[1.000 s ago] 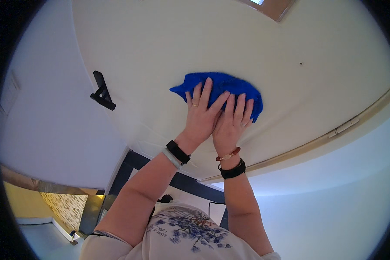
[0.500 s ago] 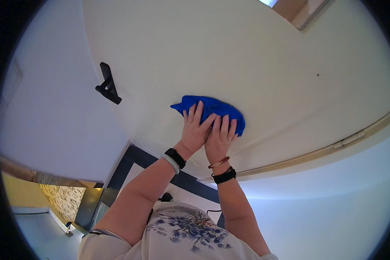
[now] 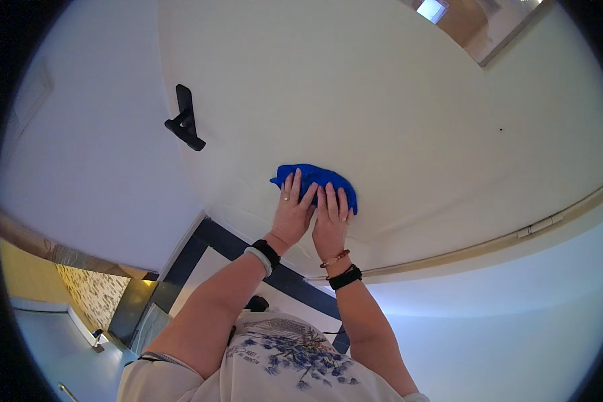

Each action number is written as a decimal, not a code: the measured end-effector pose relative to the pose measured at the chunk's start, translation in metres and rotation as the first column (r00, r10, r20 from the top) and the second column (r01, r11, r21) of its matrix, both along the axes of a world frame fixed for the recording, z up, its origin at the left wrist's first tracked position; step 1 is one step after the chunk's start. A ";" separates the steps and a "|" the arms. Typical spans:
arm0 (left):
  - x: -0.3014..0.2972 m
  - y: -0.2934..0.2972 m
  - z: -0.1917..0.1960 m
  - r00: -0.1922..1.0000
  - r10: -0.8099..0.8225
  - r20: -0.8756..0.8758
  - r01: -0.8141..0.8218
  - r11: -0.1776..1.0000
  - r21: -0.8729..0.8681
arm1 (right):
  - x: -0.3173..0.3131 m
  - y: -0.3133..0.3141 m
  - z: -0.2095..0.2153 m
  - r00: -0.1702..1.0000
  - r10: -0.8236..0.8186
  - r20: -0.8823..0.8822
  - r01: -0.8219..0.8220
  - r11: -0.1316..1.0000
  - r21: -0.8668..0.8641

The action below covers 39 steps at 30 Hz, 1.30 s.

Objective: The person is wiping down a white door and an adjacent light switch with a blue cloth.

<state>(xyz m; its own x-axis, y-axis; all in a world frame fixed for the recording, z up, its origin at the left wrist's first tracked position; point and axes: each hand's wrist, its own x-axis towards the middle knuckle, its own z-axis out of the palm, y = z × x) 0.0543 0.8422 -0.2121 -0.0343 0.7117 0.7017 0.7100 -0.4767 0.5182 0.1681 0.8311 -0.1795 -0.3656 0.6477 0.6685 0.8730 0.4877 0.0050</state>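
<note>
A folded blue cloth [image 3: 317,175] lies against the cream door [image 3: 395,94]. Both hands press it there side by side, thumbs close together. My left hand [image 3: 292,216] has its fingers laid over the cloth's left part, holding it to the surface. On the right part, my right hand [image 3: 330,224] holds the cloth in the same way, fingers stretched upward. The palms and the underside of the cloth are hidden. A black door handle [image 3: 187,118] sits on the door to the left, apart from the hands.
A window opening [image 3: 479,27] shows in the door at the upper right. A hinge [image 3: 540,226] sits along the door's right edge. Pale wall [image 3: 94,167] stands left of the door. Below, dark tile edging [image 3: 224,240] borders the light floor.
The hands have slid the cloth a little downward over the door, the right side also shifting left. The view has turned slightly, so the handle and window appear farther right.
</note>
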 end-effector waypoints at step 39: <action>-0.054 0.048 0.036 0.998 0.054 -0.029 -0.047 0.980 0.193 | -0.065 0.040 0.014 0.983 -0.166 -0.077 0.181 0.941 0.286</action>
